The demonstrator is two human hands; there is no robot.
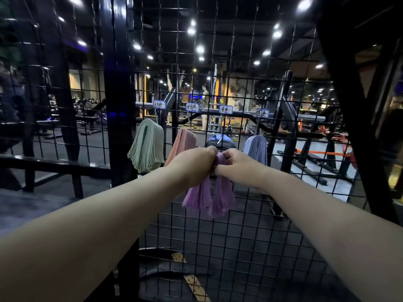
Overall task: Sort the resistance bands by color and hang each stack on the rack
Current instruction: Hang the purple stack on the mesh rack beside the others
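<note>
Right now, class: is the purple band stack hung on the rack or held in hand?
Held: left hand and right hand pinch the purple stack at its fold, ends dangling.

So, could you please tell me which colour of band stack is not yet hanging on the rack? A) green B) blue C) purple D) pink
C: the left grip and the right grip both hold the purple stack in front of the rack, while the green stack, the pink stack and the blue stack hang from hooks.
</note>
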